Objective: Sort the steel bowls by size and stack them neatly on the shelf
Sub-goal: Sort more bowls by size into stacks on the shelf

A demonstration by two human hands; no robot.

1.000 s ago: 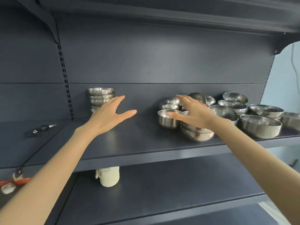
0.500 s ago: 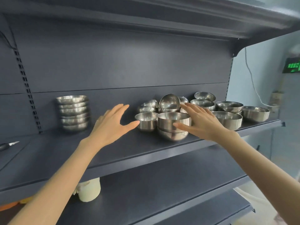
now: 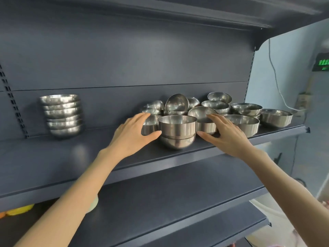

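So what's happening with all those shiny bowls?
A person is sorting steel bowls on a dark shelf. The left hand and right hand, fingers straight, sit on either side of a nested pair of bowls near the shelf's front edge, seemingly about to take it. A neat stack already stands to the left; a jumble of loose bowls waits behind and to the right.

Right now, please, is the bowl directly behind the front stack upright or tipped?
Tipped: the bowl stands nearly on edge, its hollow facing the camera, not upward.
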